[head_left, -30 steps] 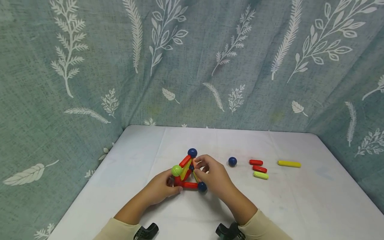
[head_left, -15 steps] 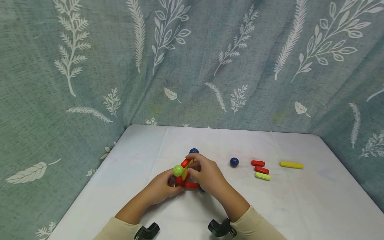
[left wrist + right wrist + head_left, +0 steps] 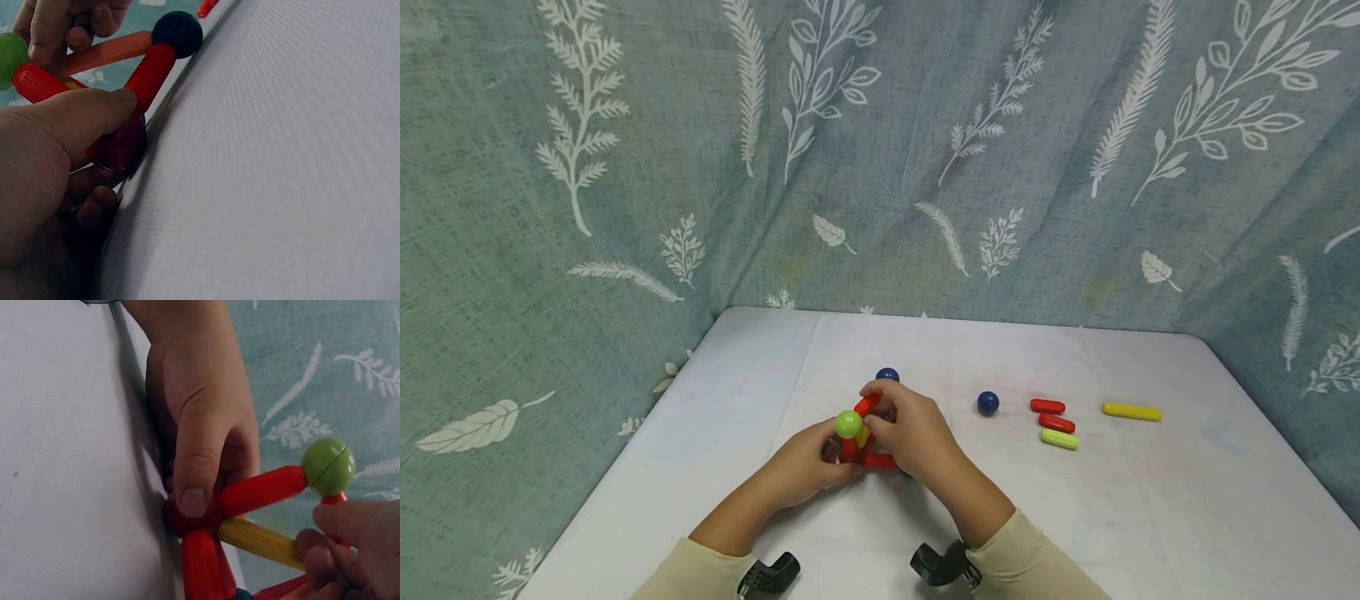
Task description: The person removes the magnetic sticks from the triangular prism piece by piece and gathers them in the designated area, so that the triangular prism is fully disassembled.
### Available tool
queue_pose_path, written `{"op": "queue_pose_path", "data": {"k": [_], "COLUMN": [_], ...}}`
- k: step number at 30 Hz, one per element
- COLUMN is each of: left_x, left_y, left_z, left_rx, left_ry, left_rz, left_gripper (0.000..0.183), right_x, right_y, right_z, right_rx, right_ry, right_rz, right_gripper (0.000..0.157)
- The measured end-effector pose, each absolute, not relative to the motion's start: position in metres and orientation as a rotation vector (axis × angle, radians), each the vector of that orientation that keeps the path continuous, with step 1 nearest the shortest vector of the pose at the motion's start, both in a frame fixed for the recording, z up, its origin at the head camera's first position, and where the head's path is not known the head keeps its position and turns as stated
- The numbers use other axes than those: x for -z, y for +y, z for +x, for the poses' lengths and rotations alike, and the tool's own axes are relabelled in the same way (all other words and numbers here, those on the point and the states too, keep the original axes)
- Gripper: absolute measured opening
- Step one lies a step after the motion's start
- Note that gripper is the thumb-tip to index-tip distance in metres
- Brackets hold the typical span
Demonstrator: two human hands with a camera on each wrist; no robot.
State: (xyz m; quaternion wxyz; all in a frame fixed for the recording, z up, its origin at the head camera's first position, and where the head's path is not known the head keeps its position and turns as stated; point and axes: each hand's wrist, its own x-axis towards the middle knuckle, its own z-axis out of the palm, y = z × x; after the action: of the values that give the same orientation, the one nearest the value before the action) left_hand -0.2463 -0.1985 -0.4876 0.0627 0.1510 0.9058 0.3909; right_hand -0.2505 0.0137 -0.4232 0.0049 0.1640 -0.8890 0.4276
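A magnetic stick-and-ball frame stands on the table between the two hands. My left hand [image 3: 805, 468] holds its lower left corner, thumb pressed on a dark red ball [image 3: 181, 515]. A green ball [image 3: 848, 424] sits above that corner on a red rod [image 3: 265, 489]. Inside the frame, the fingers of my right hand [image 3: 917, 427] pinch the upper part of a yellow rod [image 3: 259, 542], close to another red rod [image 3: 867, 406]. One blue ball [image 3: 887, 374] tops the far corner. In the left wrist view an orange rod [image 3: 112, 53] meets a second blue ball [image 3: 177, 34]. My right hand hides much of the frame.
Right of the frame lie a loose blue ball [image 3: 988, 404], two short red rods [image 3: 1047, 406], a short lime rod [image 3: 1059, 439] and a longer yellow stick [image 3: 1132, 412]. A leaf-patterned cloth [image 3: 880, 167] hangs behind the white table [image 3: 1150, 500].
My right hand has shifted left, from the frame's right side by the orange rod to the yellow rod, now covering more of the frame. My left hand keeps its hold on the corner.
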Motion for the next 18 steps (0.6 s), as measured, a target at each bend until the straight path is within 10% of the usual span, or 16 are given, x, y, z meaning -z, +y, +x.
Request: {"op": "queue_pose_path", "data": {"k": [18], "left_x": [0.4852], "left_y": [-0.199], "left_z": [-0.2456], "left_rx": [-1.192], "left_ry": [2.714], "left_rz": [0.468], "left_gripper": [0.042], "right_x": [0.4244], "right_y": [0.0113], "right_z": [-0.2536], "right_rx": [-1.455], "right_ry": [-2.73], "right_rz": [0.462], "right_gripper": [0.027]}}
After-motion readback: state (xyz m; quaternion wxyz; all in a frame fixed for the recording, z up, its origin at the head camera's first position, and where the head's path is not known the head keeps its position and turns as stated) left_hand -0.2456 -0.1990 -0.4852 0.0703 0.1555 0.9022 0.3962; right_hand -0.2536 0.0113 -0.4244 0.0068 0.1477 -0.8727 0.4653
